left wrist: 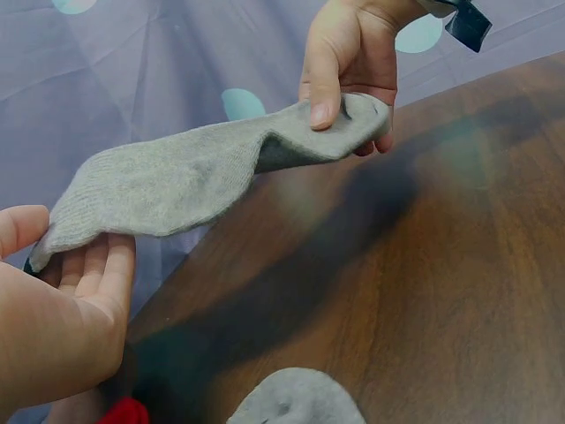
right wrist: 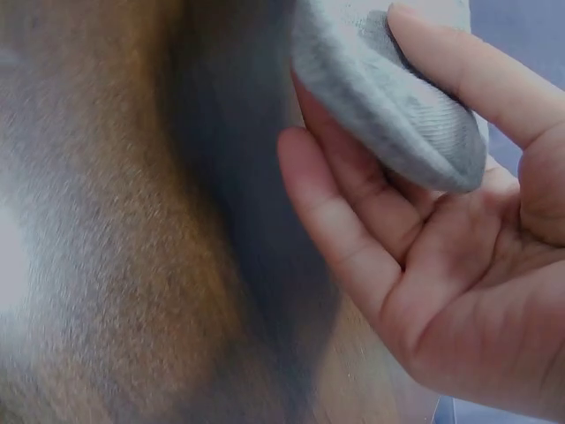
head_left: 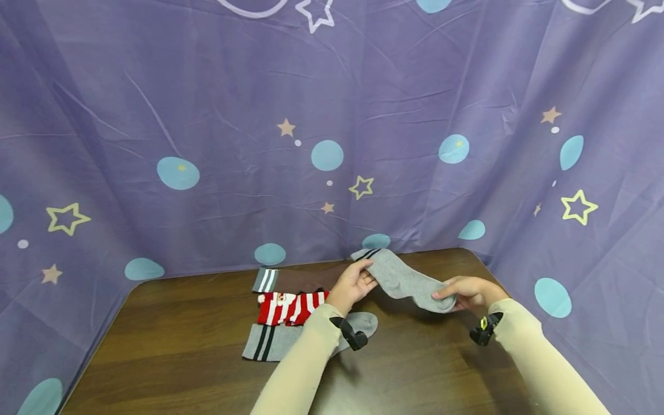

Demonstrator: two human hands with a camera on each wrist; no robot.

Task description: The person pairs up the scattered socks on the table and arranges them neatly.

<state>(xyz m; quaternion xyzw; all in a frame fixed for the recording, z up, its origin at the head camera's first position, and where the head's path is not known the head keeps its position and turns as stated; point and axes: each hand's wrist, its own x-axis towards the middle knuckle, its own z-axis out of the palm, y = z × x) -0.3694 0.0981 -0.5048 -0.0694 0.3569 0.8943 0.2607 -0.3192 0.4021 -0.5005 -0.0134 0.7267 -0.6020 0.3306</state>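
A grey sock [head_left: 402, 276] with two dark stripes near its cuff is stretched between both hands above the table. My left hand [head_left: 354, 283] holds it near the cuff, thumb on top and fingers beneath. At the toe end, my right hand [head_left: 469, 293] pinches the sock between thumb and fingers, as the right wrist view shows with the grey toe [right wrist: 388, 106]. Under the left forearm lies another grey sock [head_left: 280, 341] with two black stripes, partly hidden. Just behind it is a red and white striped sock [head_left: 290, 307] with a Santa face.
A darker grey cuff with white stripes [head_left: 266, 280] lies at the back of the brown wooden table [head_left: 171, 334]; a brownish piece stretches right from it. Purple curtains [head_left: 233, 190] with stars and dots stand behind and at both sides.
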